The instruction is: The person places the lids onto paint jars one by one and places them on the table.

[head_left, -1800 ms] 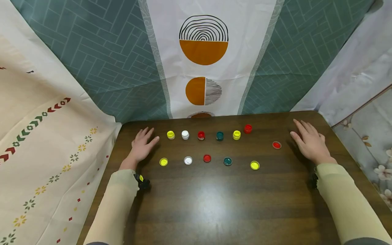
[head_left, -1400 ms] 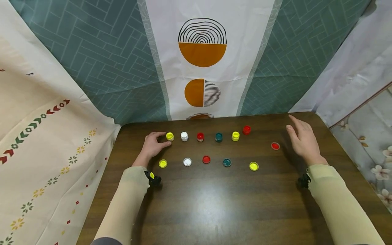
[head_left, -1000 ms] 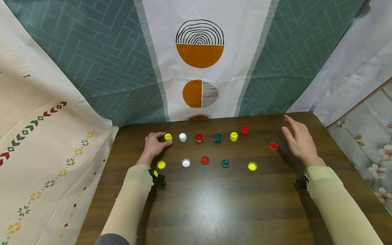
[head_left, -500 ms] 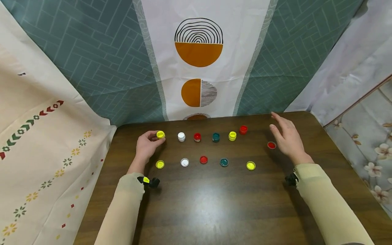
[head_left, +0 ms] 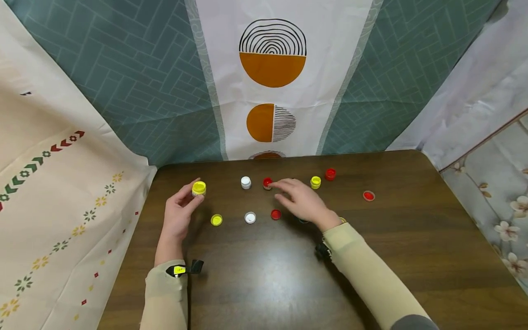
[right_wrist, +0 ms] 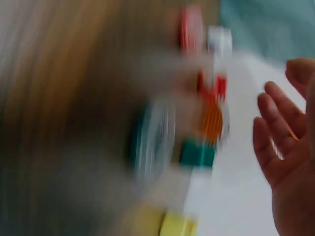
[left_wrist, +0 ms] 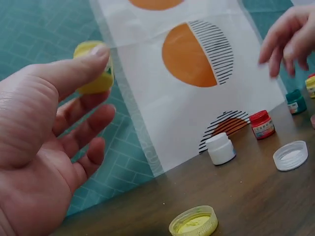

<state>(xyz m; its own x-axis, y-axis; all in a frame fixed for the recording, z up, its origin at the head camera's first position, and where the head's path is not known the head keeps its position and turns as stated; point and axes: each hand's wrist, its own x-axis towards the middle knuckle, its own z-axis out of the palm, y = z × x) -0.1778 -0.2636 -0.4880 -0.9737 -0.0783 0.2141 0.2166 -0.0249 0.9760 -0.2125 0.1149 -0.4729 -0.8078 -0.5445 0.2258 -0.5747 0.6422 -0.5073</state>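
Note:
Raised above the table's left side, a small yellow paint jar (head_left: 199, 188) is pinched between the thumb and fingers of my left hand (head_left: 177, 213). In the left wrist view the thumb presses across the jar's side. My right hand (head_left: 303, 201) hovers over the middle of the table, holding nothing, its fingers loosely extended near a red paint jar (head_left: 267, 183). The green jar (left_wrist: 296, 102) is hidden behind that hand in the head view but shows in the left wrist view. A yellow lid (head_left: 216, 220) lies just right of my left hand.
A white jar (head_left: 245, 182), another yellow jar (head_left: 315, 182) and a second red jar (head_left: 330, 174) stand along the back. Lids lie nearer: white (head_left: 250, 217), red (head_left: 276, 214), and another red one (head_left: 369, 195) at right. A patterned curtain (head_left: 165, 91) hangs behind the table.
My left hand took hold of the leftmost yellow jar, lifted it and brought it left. My right hand swept left from the table's right side to its middle.

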